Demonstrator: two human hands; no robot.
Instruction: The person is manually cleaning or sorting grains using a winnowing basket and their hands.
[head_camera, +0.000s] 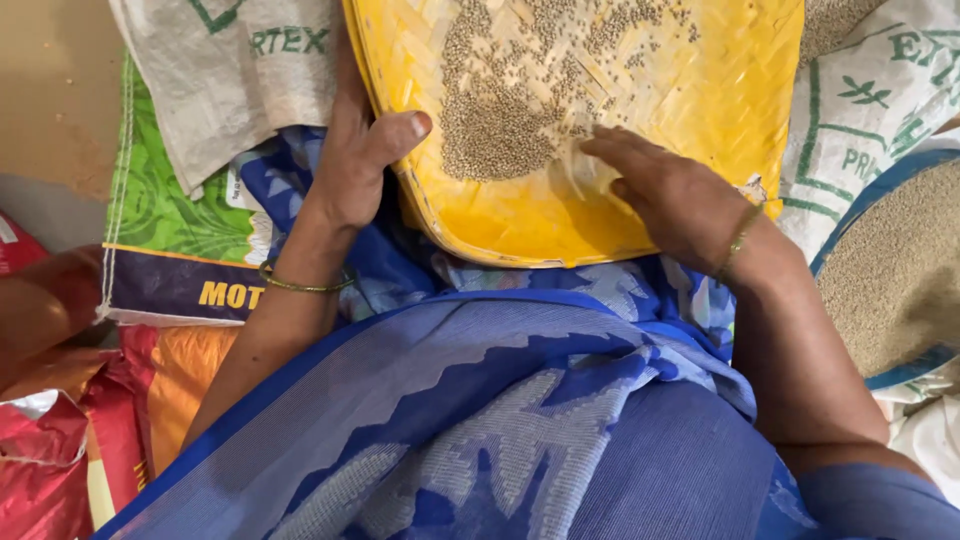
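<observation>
A yellow woven tray (700, 90) rests on my lap, tilted toward me, with small brownish grain (500, 120) spread over its middle and top. My left hand (355, 165) grips the tray's left rim, thumb over the edge. My right hand (670, 195) lies flat inside the tray near its lower right, fingers stretched out and touching the edge of the grain heap. Thin bangles circle both wrists.
A heap of the same grain (885, 270) lies at the right on a blue-edged sack. White printed sacks (230, 70) lie at top left and top right, a green and purple sack (165, 210) at left, red and orange bags (60, 430) at bottom left. Blue patterned cloth (520, 410) covers my lap.
</observation>
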